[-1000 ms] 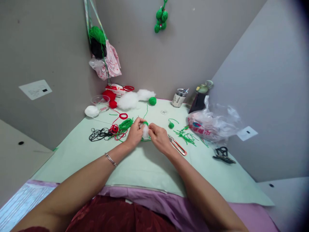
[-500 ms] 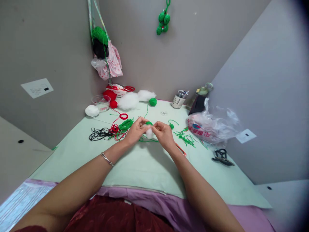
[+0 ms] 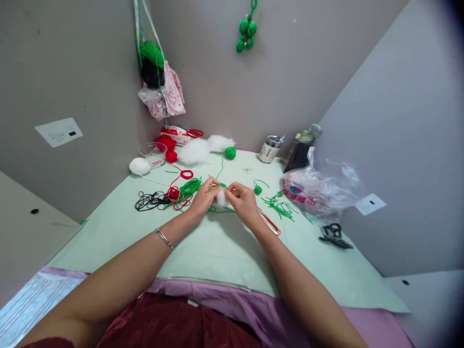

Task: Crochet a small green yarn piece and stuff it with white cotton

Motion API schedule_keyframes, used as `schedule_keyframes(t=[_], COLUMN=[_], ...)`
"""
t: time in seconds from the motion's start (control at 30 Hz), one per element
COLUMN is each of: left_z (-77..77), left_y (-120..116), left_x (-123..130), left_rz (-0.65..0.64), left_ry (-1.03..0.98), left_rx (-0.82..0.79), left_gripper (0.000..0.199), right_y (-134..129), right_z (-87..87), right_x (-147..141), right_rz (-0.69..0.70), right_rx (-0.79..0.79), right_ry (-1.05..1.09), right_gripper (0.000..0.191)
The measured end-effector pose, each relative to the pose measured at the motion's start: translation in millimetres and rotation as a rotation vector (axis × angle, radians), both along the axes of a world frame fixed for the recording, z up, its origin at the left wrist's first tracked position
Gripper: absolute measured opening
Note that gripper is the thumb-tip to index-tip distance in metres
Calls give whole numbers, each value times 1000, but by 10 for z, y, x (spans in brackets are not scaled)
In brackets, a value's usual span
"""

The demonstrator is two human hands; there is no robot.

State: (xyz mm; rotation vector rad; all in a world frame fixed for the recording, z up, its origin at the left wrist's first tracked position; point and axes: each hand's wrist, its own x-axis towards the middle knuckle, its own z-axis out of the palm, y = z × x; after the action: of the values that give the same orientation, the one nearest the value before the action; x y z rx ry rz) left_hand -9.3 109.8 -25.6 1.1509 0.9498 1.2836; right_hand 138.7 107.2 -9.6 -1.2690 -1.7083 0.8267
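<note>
My left hand (image 3: 203,199) and my right hand (image 3: 244,202) meet over the middle of the pale green table cover (image 3: 217,246). Together they pinch a small tuft of white stuffing (image 3: 221,196) wrapped in a green crocheted piece (image 3: 222,185). A green cord (image 3: 221,210) trails from it onto the cover beneath my hands. Orange-handled thread snips (image 3: 268,221) lie just right of my right hand. A silver bangle (image 3: 165,238) sits on my left wrist.
Black, red and green cords (image 3: 165,195) lie left of my hands; green offcuts (image 3: 281,205) and a small green ball (image 3: 257,190) right. White stuffing (image 3: 195,150), red yarn (image 3: 165,143), a tin (image 3: 268,149) and a plastic bag (image 3: 319,186) stand behind. Black clips (image 3: 334,234) lie far right.
My hands lifted the stuffed green piece slightly and shifted a little right, fingers working it; they now sit a touch lower again. The view tilted slightly.
</note>
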Motion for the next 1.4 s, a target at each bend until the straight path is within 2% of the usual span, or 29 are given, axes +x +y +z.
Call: schedule_keyframes(t=[0.13, 0.27, 0.43, 0.6, 0.67, 0.87, 1.0, 1.13, 1.2, 1.3, 1.4], left_z=[71, 93, 45, -56, -74, 4, 46, 49, 55, 63, 48], left_y=[-47, -32, 28, 98, 102, 33, -13, -33, -39, -48, -53], left_x=[15, -1, -25, -17, -13, -2, 17, 19, 20, 33, 50], left_rz=[-81, -132, -88, 71, 94, 9, -73, -103, -99, -98, -97], left_ry=[-65, -65, -64, -23, -18, -120, -173, -220, -244, -257, -243], left_rx=[-5, -17, -35, -45, -63, -115, -143, -161, -162, -162, -159], left_gripper=[41, 50, 42, 20, 20, 16, 20, 19, 19, 18, 17], right_y=[52, 17, -68, -168, -182, -91, -53, -42, -34, -23, -10], right_z=[-17, 72, 164, 84, 65, 187, 250, 211, 176, 125, 78], right_x=[72, 137, 125, -30, -63, 58, 131, 130, 124, 114, 106], right_rz=[-53, 18, 134, 152, 149, 79, 135, 97, 63, 72, 73], right_rx=[18, 24, 40, 55, 63, 139, 103, 77, 93, 93, 82], right_ry=[6, 11, -15, -56, -54, 46, 139, 116, 59, -38, -87], right_gripper=[29, 28, 22, 14, 14, 19, 29, 18, 18, 8, 11])
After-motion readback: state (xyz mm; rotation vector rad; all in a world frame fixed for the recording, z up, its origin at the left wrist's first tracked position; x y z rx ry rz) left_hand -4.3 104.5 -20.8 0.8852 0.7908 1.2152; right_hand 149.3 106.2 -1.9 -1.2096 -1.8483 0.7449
